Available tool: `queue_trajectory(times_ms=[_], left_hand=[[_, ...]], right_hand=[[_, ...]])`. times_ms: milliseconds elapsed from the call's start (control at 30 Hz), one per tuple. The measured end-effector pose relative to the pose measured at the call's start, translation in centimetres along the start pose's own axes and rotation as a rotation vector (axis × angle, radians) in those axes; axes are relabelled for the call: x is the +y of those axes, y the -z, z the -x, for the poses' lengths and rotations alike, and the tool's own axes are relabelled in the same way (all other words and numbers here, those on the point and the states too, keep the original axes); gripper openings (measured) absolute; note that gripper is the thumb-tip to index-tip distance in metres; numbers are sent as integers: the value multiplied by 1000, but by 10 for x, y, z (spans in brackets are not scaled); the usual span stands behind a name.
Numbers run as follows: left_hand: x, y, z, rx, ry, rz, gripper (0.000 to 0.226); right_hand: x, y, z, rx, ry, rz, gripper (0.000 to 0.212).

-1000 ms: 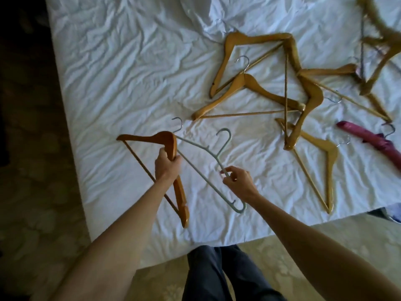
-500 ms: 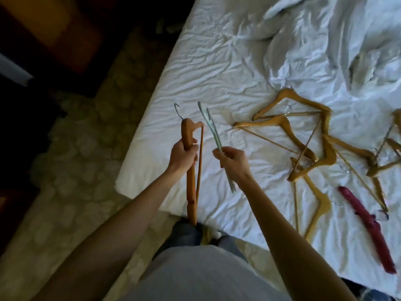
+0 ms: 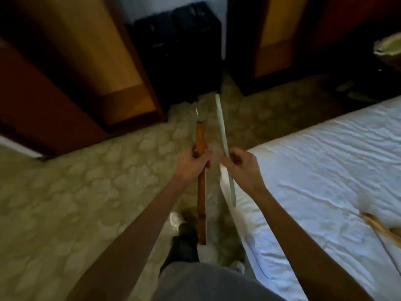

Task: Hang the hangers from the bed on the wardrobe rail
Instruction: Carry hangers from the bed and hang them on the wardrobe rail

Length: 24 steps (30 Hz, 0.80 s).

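View swung off bed [image 3: 325,161], hangers [image 3: 200,187] upright edge-on

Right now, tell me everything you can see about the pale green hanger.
The pale green hanger is seen edge-on, so it reads as one thin, pale strip, likely plastic. It stands nearly upright, tilted slightly, over the patterned carpet by the bed's corner. The right hand grips it around the middle, fingers curled round it; its lower end shows below the hand. Its hook cannot be made out. It does not touch the wooden hanger beside it.
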State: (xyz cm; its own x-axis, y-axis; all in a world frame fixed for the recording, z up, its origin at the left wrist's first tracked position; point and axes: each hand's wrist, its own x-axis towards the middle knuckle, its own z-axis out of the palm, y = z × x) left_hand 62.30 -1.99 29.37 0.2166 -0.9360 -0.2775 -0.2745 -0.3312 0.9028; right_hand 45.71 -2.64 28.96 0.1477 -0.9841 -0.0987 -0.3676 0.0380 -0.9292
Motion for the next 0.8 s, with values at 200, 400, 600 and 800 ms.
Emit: queue_trajectory(times_ms=[200,400,600,800], left_hand=[[-41,170,-23,243,23,71,14],[-61,331,-84,411,-9,62,19],[-59,452,-153,473,-54,102,14],[-58,518,-247,430,-70,134,11]], right_hand=[[-84,-160,-71,-243,125,54,19],[-171,-308,-135,-323,169,7,8],[-237,-404,-204,-299,179,-21,15],[-269,-464,-292,-289,191,13,21]])
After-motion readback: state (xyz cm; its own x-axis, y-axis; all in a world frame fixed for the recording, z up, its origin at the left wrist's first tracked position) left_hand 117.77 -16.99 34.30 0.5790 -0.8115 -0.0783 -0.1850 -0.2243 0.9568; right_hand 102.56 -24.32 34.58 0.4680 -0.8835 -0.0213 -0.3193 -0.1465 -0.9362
